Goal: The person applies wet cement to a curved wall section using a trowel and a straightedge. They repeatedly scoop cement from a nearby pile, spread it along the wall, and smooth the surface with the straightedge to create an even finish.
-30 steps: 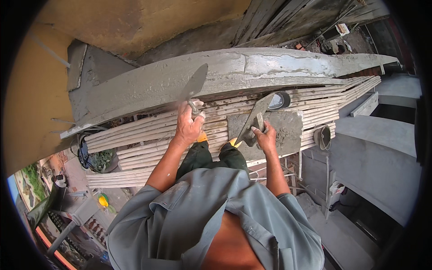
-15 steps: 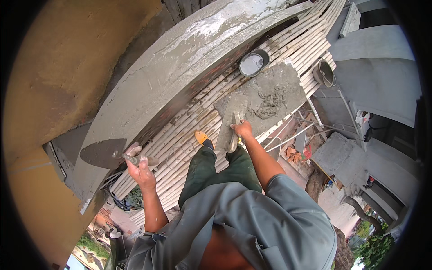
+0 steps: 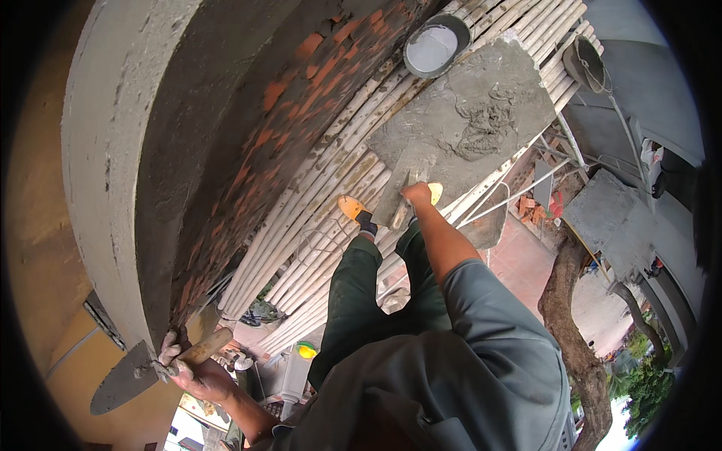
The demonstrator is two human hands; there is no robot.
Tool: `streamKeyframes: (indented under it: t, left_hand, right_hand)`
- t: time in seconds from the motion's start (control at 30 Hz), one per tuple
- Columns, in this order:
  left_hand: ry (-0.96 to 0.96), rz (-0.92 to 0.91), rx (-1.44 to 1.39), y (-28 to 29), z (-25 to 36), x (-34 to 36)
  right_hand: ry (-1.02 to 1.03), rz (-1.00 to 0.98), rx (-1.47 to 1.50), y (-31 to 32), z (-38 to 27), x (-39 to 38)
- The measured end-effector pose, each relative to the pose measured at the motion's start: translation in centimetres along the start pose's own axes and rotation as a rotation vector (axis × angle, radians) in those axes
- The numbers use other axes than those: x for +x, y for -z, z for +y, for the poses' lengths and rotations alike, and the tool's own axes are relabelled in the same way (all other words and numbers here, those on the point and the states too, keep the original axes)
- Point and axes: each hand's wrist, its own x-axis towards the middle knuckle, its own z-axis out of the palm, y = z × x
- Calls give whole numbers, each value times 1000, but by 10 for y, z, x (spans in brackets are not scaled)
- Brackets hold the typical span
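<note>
My left hand [image 3: 199, 379] is closed round the wooden handle of a pointed trowel [image 3: 124, 382], low on the left. Its grey, mortar-smeared blade is beside the lower end of the plastered wall edge [image 3: 109, 150]; whether they touch, I cannot tell. Wet mortar coats those fingers. My right hand [image 3: 418, 195] grips the handle of a long, flat plastering trowel [image 3: 420, 159], which rests at the near end of a mortar-covered board [image 3: 406, 113]. A lumpy heap of wet mortar [image 3: 492, 124] lies farther along that board.
Bamboo poles [image 3: 301, 225] form the platform under my yellow-toed shoes [image 3: 350, 207]. A bucket of pale liquid [image 3: 436, 49] stands beyond the board, with another bucket [image 3: 585, 64] at the right. Partly plastered brickwork [image 3: 301, 83] rises on the left. Metal scaffold tubes [image 3: 519, 192] run past the right edge.
My left hand has moved down and left with the pointed trowel. The view has shifted, showing more of the wall's brick face. My right hand keeps its grip by the board.
</note>
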Motion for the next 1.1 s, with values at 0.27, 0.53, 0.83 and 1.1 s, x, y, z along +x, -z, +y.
streamKeyframes:
  t: [0.27, 0.53, 0.83, 1.1]
  left_hand:
    - [41, -39, 55, 2, 5, 1]
    - [64, -89, -53, 3, 6, 0]
    - [96, -30, -42, 3, 14, 4]
    - [197, 21, -240, 10, 30, 9]
  right_hand:
    - [15, -58, -233, -26, 36, 72]
    - [-38, 8, -106, -22, 49, 101]
    - [308, -267, 267, 64, -48, -55]
    - [1307, -754, 194, 169, -176, -401]
